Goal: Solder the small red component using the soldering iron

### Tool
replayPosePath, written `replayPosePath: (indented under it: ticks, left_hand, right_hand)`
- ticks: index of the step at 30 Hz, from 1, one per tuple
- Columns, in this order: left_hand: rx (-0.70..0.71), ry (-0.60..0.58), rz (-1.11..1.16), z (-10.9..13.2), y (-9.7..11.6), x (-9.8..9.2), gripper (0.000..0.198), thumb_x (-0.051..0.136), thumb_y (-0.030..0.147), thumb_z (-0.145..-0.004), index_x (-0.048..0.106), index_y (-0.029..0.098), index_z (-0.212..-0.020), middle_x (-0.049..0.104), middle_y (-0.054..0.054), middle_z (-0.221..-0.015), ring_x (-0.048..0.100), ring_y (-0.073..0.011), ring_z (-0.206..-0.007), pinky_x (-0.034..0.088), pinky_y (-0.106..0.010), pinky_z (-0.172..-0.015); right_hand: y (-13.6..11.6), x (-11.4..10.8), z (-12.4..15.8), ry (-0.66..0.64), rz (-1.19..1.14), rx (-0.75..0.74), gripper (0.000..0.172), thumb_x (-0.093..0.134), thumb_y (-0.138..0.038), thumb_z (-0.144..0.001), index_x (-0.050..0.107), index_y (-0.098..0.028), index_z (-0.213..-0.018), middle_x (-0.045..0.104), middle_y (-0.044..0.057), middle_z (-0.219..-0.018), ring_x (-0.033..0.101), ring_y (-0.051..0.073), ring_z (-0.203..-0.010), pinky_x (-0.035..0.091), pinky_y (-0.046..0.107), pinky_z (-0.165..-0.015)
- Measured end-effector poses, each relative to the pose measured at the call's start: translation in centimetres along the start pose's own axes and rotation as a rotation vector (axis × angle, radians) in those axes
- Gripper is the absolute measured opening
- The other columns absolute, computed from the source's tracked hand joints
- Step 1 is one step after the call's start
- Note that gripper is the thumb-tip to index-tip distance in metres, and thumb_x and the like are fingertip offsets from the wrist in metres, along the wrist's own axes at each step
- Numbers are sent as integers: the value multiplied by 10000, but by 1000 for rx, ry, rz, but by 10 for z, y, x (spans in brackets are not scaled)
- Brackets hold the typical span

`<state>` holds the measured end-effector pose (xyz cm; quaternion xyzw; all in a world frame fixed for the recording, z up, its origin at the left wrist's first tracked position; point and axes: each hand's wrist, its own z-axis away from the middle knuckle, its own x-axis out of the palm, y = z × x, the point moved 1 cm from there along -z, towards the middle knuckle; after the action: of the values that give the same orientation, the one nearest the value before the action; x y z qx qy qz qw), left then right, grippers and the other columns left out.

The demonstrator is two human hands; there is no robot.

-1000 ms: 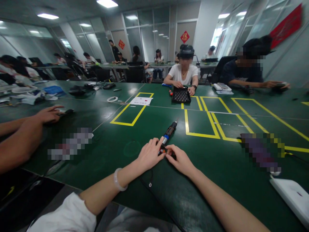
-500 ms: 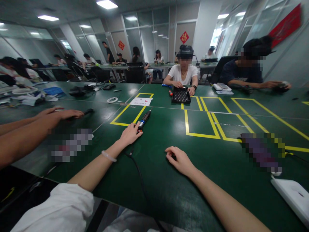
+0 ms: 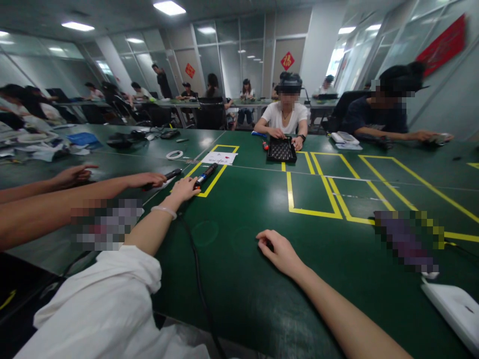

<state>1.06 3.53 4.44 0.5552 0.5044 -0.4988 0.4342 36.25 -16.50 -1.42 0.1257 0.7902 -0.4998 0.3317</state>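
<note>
Head view: left hand point(image 3: 185, 188) grip closed on screwdriver point(image 3: 205, 174); right hand point(image 3: 280, 252) grip unclear; paper point(image 3: 219, 158) writing unreadable.

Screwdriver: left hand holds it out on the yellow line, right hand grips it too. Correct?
No. The head view shows only the left hand on the screwdriver, out on the yellow line; the right hand lies apart from it on the table, nearer the person.

Glossy green table point(image 3: 262, 199), matt black plastic screwdriver point(image 3: 205, 174).
</note>
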Motion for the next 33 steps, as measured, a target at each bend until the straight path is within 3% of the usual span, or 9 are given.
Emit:
replayPosePath:
  ticks: [4, 9, 14, 18, 20, 22, 25, 28, 33]
  left_hand:
    - [-14, 58, -1, 9, 9, -4, 379, 602, 339, -870, 518, 71, -1125, 579, -92, -1051, 507, -203, -981, 402, -310, -864]
    - [-57, 138, 17, 12, 22, -4, 237, 451, 279, -936, 552, 72, -990, 588, -131, -1053, 531, -229, -964, 397, -345, -844]
    - [34, 150, 212, 30, 70, -11, 244, 417, 322, -947, 557, 158, -1063, 642, -79, -987, 592, -216, -902, 420, -315, -793]
    - [359, -96, 709, 79, 131, -16, 259, 424, 353, -946, 578, 180, -1062, 665, -33, -891, 619, -163, -821, 438, -260, -755]
    - [466, -237, 839, 106, 155, -16, 281, 437, 355, -940, 608, 178, -1076, 666, -34, -911, 617, -153, -831, 438, -246, -753]
    - [518, -356, 917, 127, 170, -14, 286, 471, 351, -926, 621, 175, -1093, 665, -32, -904, 611, -149, -823, 433, -235, -734]
    - [541, -486, 1010, 143, 178, -10, 311, 536, 348, -894, 581, 159, -1137, 656, -19, -844, 599, -140, -769, 427, -223, -689]
    - [559, -544, 1039, 146, 178, -8, 361, 571, 349, -877, 541, 151, -1177, 645, -11, -821, 584, -131, -742, 422, -223, -687]
    - [542, -577, 1062, 146, 179, -8, 397, 569, 377, -880, 522, 157, -1208, 633, -8, -813, 564, -124, -725, 417, -228, -691]
  right_hand:
    - [0, 0, 0, 5, 7, 1, 150, 525, -157, -888, 582, -207, -1018, 638, 34, -869, 581, 178, -818, 467, 311, -761]
    - [-1, 0, -1, 13, 8, 1, 140, 524, -164, -891, 584, -214, -1007, 636, 31, -862, 585, 180, -815, 468, 309, -752]
    - [-2, -1, -3, 8, 21, 3, 85, 513, -196, -909, 587, -211, -870, 619, 24, -799, 569, 178, -762, 449, 296, -705]
    - [-2, -1, -3, 7, -1, 11, 152, 494, -209, -915, 539, -204, -770, 578, 10, -738, 545, 165, -711, 420, 276, -661]
    - [-2, 0, -2, 19, -73, 30, 57, 493, -190, -902, 531, -208, -863, 572, -7, -738, 546, 150, -680, 420, 262, -648]
    - [-3, 1, -1, 26, -165, 42, 132, 514, -185, -882, 498, -216, -1009, 572, -25, -742, 548, 135, -649, 427, 248, -633]
    - [-6, 2, 0, 8, -231, 17, 258, 556, -205, -864, 467, -223, -1106, 575, -32, -754, 556, 130, -655, 439, 239, -632]
    - [-9, 2, 0, -18, -169, -37, 98, 551, -216, -883, 545, -222, -980, 588, -12, -790, 557, 133, -693, 434, 243, -656]
    - [-12, 1, 1, -40, -186, -38, 78, 572, -226, -882, 565, -213, -959, 598, -5, -810, 550, 129, -684, 432, 234, -643]
